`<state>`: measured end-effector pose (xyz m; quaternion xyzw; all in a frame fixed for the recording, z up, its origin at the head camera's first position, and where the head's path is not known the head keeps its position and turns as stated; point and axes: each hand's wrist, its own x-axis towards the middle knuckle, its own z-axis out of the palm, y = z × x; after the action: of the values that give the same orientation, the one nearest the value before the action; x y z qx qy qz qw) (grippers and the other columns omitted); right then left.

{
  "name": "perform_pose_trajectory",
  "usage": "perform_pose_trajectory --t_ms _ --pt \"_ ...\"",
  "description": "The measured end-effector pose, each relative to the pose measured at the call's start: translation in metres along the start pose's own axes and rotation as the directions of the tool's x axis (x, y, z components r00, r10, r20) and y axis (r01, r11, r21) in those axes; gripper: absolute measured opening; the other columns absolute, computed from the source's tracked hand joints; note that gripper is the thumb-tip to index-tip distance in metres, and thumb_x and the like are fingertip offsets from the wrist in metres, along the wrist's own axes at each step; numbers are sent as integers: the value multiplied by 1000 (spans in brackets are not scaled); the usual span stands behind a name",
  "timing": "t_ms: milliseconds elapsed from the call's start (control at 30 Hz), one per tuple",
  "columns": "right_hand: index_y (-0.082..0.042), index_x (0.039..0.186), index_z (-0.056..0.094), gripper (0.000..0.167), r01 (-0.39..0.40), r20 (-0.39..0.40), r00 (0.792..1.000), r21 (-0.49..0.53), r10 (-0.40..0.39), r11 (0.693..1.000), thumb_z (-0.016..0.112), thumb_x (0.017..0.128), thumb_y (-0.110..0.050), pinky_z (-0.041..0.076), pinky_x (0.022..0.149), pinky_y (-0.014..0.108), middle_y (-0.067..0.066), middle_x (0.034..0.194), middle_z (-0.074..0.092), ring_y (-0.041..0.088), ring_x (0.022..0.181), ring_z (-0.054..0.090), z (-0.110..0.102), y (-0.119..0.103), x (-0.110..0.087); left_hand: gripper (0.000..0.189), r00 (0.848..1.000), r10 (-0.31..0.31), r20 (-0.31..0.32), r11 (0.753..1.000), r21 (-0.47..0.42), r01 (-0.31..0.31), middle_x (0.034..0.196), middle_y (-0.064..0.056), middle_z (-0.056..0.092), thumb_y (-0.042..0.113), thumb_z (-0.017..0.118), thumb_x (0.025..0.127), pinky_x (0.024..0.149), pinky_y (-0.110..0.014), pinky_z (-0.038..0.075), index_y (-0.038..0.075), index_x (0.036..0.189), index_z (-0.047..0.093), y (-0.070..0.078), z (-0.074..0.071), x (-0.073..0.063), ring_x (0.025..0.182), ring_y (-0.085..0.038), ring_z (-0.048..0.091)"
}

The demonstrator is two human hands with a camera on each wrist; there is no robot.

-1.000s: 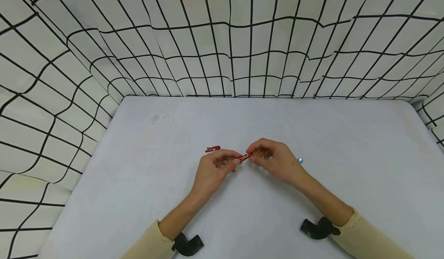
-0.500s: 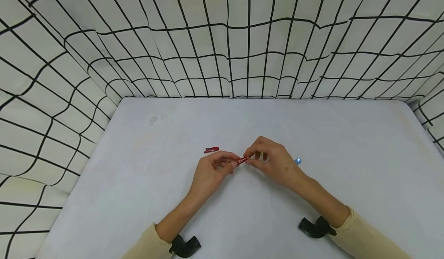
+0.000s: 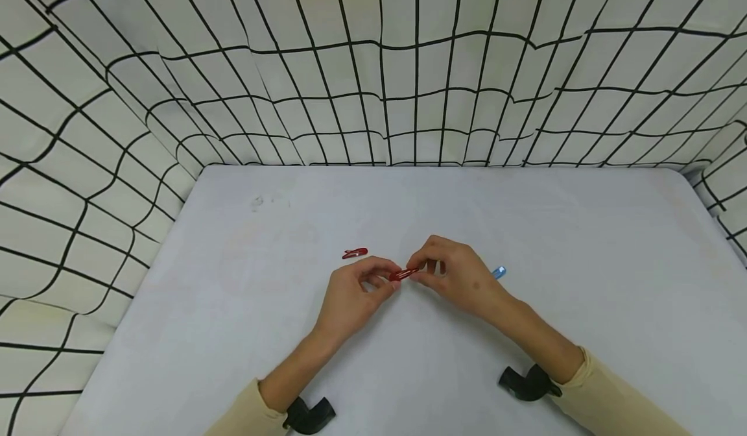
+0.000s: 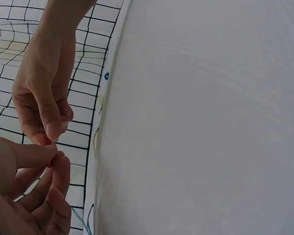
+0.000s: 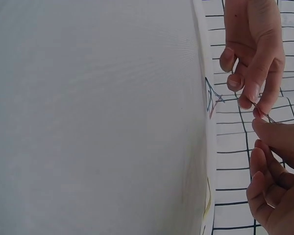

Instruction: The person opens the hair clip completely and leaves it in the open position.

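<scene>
Between my two hands a red snap hair clip (image 3: pixel 404 274) is held over the white table. My left hand (image 3: pixel 353 296) pinches one end between thumb and index finger. At its other end, the thumb and index finger of my right hand (image 3: pixel 458 274) pinch it. A bit of red shows at the left fingertips in the left wrist view, and the clip's thin edge (image 5: pixel 262 113) spans both hands in the right wrist view. Another red snap clip (image 3: pixel 355 253) lies beyond my left hand, its parts spread. A blue clip (image 3: pixel 498 272) lies partly hidden behind my right hand.
The white table (image 3: pixel 262 332) ends at a white wall with a black grid (image 3: pixel 397 72). Black curved mounts (image 3: pixel 312 416) hang at both wrists near the sleeves. Thin yellow (image 5: pixel 207 200) and blue (image 4: pixel 107 76) shapes stand out low along the table's far side.
Both hands keep hold of the red clip, which has turned a little flatter and come slightly nearer. The right hand has shifted slightly left, showing more of the blue clip.
</scene>
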<state>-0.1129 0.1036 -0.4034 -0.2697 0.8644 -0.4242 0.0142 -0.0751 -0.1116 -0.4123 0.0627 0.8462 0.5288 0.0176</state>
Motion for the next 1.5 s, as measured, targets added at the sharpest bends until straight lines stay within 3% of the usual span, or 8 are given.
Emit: perform_pose_trajectory --t_ms 233,400,700,1200,1500 --pt "-18 102 78 18 -33 37 999 -20 34 999 84 87 -10 52 73 22 -10 92 69 5 82 59 1 -2 -1 21 1000 26 -13 987 160 -24 84 9 79 13 87 84 65 -22 53 26 98 80 2 -2 -1 73 -6 73" --pt "-20 99 78 16 -48 64 997 -24 49 999 84 87 -9 51 71 21 -10 90 69 5 81 59 2 -4 -1 20 998 54 -18 973 224 -49 81 10 77 14 88 82 64 -21 50 25 97 81 3 -4 -2 72 -5 72" --pt "-19 97 79 14 -47 75 996 -55 51 997 84 87 -10 51 70 19 -10 89 69 5 81 59 5 -5 2 20 994 100 -40 955 283 -85 86 14 74 14 90 80 67 -22 50 26 93 82 3 -6 -3 72 -2 65" --pt "-19 97 79 14 -61 109 992 -72 69 995 84 87 -10 51 70 19 -10 89 69 4 80 59 10 -7 4 18 996 82 -40 939 337 -64 84 10 75 13 90 79 61 -21 47 23 92 81 1 -10 -8 69 -2 65" --pt "-20 94 79 14 -67 156 985 -31 71 997 83 87 -8 51 71 20 -10 88 69 2 78 59 13 -4 5 20 1000 25 -6 936 351 -21 83 14 73 13 90 79 60 -21 46 29 87 81 1 -12 -9 69 -1 63"
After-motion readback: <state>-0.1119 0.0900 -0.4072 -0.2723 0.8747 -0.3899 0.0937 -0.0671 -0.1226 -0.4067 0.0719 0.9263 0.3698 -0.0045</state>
